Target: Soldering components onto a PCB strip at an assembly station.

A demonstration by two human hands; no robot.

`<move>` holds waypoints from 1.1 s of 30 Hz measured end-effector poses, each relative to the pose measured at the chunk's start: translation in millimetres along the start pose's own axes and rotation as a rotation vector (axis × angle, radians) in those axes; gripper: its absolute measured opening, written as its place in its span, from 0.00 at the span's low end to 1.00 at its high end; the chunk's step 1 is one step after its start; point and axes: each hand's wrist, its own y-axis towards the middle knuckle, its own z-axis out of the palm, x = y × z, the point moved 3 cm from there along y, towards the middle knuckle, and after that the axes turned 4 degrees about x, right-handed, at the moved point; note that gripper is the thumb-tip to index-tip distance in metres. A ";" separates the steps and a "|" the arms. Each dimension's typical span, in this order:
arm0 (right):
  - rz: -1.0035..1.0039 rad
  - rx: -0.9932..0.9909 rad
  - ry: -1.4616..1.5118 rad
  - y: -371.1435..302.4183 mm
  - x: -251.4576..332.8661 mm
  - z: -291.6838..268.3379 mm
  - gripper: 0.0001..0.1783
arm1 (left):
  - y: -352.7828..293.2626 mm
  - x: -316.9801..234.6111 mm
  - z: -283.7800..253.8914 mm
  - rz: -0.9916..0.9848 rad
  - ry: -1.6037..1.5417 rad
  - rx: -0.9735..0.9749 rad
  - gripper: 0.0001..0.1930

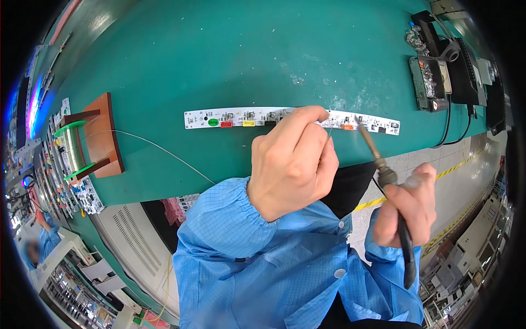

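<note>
Long thin white board [241,117], slightly bowed, lies flat on the desk [230,49] close to its near edge, running left-right. Small dark parts and coloured tags on it: green round, red, yellow, orange.

Left hand [290,162] curled over the board's middle-right, fingers pinched on the end of a fine solder wire [164,151]. Wire tip pokes out at the board near the orange tag.

Right hand [408,205] clenched round a soldering iron [383,170]: black grip, metal collar, slim dull shaft. Tip sits on the board toward its right end, just beside the wire tip. Can't tell if the two touch.

Wire trails left across the mat to a spool [74,151] with green flanges on a brown wooden stand [104,134] near the desk's left edge.

Desk top is matte teal, scuffed and speckled white behind the board. Black solder station [438,77] with metal wool at the far right corner, cables dropping off the edge.

Both sleeves [263,263] blue, fine grid weave, elastic cuffs.
</note>
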 end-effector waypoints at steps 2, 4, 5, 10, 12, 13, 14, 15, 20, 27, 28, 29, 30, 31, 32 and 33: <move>0.004 -0.082 -0.002 -9.3 -9.9 -9.7 0.05 | 0.6 0.6 0.2 -0.005 -0.030 -0.003 0.07; 0.012 -0.054 -0.012 -34.8 -34.8 -26.8 0.17 | 1.6 -1.0 -1.4 -0.003 -0.032 0.009 0.07; 0.020 -0.204 -0.024 -51.0 -50.8 -30.1 0.20 | 1.8 -0.7 -1.2 -0.004 -0.034 0.020 0.07; 0.211 -0.459 -0.137 -77.7 -103.0 -20.7 0.24 | -0.7 -2.7 -2.1 0.006 -0.023 0.035 0.06; 0.235 -0.147 -0.211 -71.6 -112.3 -23.4 0.23 | -1.1 -3.1 -2.8 0.002 -0.028 0.044 0.06; 0.210 -0.181 -0.189 -68.7 -112.0 -22.5 0.21 | -1.2 -4.3 -3.8 -0.002 -0.021 0.037 0.06; 0.214 -0.186 -0.188 -67.7 -112.5 -21.1 0.21 | -1.5 -5.6 -4.9 -0.006 -0.013 0.030 0.06; 0.211 -0.258 -0.151 -67.6 -113.0 -22.6 0.21 | -2.3 -6.7 -5.0 -0.003 -0.014 0.034 0.06; 0.220 -0.207 -0.204 -64.0 -114.3 -25.7 0.21 | -7.9 -19.5 -10.0 0.074 0.053 0.037 0.09; 0.281 -0.233 -0.120 -61.6 -112.2 -23.0 0.18 | -7.7 -38.2 -59.5 0.061 0.248 0.028 0.06; 0.334 -0.261 -0.114 -62.4 -110.5 -22.7 0.18 | -11.2 -31.1 -73.8 0.062 0.261 -0.005 0.06; 0.362 -0.308 -0.084 -66.8 -112.1 -20.3 0.18 | -14.6 -25.2 -87.0 0.063 0.276 -0.039 0.08; 0.368 -0.297 -0.062 -67.6 -113.2 -19.5 0.18 | -15.7 -24.6 -98.6 -0.054 0.323 -0.072 0.14; 0.351 -0.310 -0.015 -67.7 -112.1 -16.4 0.18 | -16.6 -20.0 -107.1 -0.116 0.366 -0.121 0.12; 0.335 -0.323 0.030 -66.3 -110.4 -12.1 0.18 | -16.3 -11.8 -114.7 -0.176 0.406 -0.172 0.10; 0.284 -0.308 0.033 -61.0 -107.0 -9.9 0.18 | -12.6 -4.1 -119.0 -0.156 0.495 -0.127 0.03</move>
